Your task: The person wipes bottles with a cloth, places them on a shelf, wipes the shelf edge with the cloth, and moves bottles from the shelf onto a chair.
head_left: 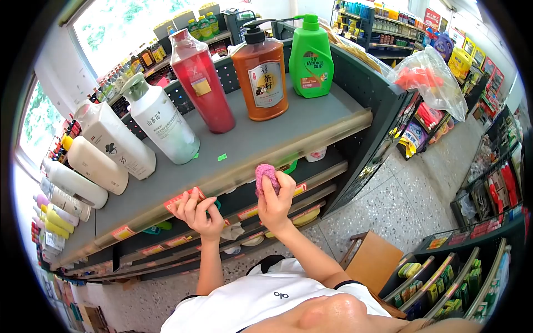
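A crumpled pink cloth or sponge [265,178] is pinched upright in my right hand [277,204], just in front of the upper shelf's edge strip. My left hand [201,217] has its fingers curled at a red price tag [179,201] on that strip, thumb side towards the right. The tag is partly covered by the fingers. Behind the hands, the grey shelf top [244,145] bears a red bottle [204,94], an amber pump bottle [266,89] and a green pump bottle [312,66]. A small green sticker [222,157] lies on the shelf surface.
White bottles [164,125] stand along the shelf's left part. Lower shelves [319,180] sit below the strip. A dark end panel [375,125] closes the right side, with a plastic bag [430,80] beside it. A wooden stool [375,261] and a product rack [477,277] stand at lower right.
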The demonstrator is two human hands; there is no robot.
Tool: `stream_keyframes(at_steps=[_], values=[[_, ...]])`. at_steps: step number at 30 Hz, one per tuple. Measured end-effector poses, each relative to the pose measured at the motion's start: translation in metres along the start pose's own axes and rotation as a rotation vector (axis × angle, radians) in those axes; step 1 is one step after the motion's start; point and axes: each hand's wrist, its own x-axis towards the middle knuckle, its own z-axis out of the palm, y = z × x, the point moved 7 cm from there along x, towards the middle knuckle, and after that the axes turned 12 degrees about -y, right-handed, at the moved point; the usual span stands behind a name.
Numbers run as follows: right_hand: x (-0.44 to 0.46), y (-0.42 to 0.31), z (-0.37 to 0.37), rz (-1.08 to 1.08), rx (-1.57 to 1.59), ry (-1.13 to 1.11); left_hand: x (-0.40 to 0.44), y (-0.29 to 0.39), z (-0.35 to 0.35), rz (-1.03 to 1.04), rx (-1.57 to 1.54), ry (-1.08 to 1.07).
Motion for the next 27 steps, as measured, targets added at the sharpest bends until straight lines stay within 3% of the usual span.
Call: stream_keyframes(at_steps=[4, 10, 20, 27], values=[[0.005, 0.015, -0.008, -0.157, -0.146, 0.026, 0.003, 0.001, -0.003, -0.01, -0.019, -0.03], [0.012, 0.053, -0.031, -0.112, -0.271, 0.193, -0.003, -0.007, 0.0, 0.002, -0.061, -0.043], [0.031, 0.136, -0.078, 0.136, -0.388, 0.365, -0.004, -0.008, 0.0, 0.043, -0.074, -0.033], [0.036, 0.139, -0.088, 0.354, -0.226, 0.414, -0.002, -0.009, -0.002, 0.018, -0.124, -0.051]])
